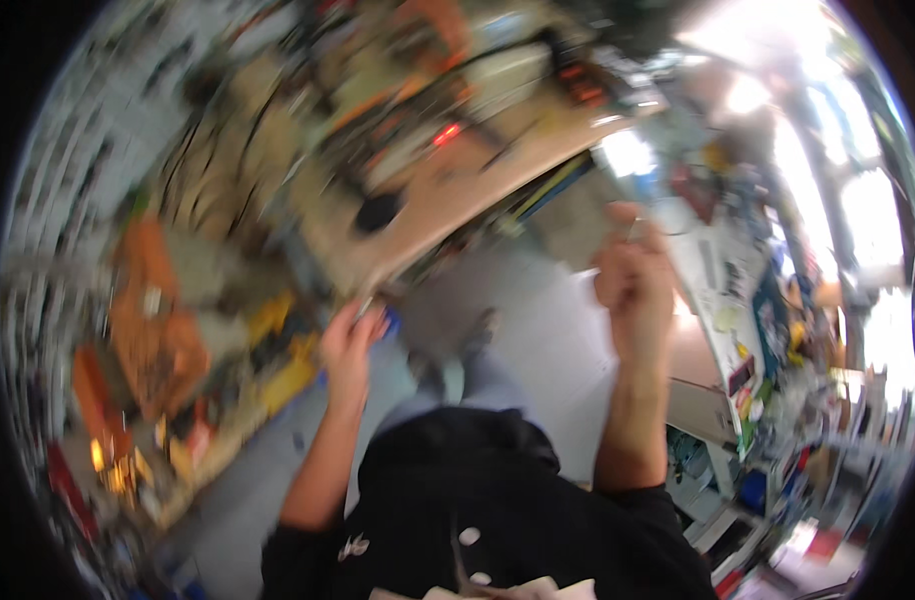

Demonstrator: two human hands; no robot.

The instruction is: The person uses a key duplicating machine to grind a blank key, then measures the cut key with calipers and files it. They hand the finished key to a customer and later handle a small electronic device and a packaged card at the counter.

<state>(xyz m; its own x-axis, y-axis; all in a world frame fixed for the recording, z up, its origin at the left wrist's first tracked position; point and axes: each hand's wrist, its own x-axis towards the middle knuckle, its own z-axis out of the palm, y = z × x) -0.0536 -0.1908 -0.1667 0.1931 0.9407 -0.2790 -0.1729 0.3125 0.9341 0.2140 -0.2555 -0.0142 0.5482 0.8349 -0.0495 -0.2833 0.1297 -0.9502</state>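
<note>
Motion blurs the whole view. My left hand (348, 350) is raised near the front corner of a wooden workbench (468, 198), its fingers closed. A small blue object (393, 322) shows at its fingertips; its kind is too smeared to name. Farther right, my right hand (635, 268) is lifted above the floor, beside a pale worktop. Its fingers are curled together, with a thin bright streak near them. What they hold, if anything, I cannot make out. On the bench lie a round black thing (380, 210) and equipment with a glowing red light (446, 133).
Orange bins (156, 335) and a yellow-edged shelf (290, 378) stand at the left. A pale worktop (713, 290) with small items runs along the right, by bright windows. Below it are cluttered shelves (768, 490). Grey floor (548, 350) lies around my feet.
</note>
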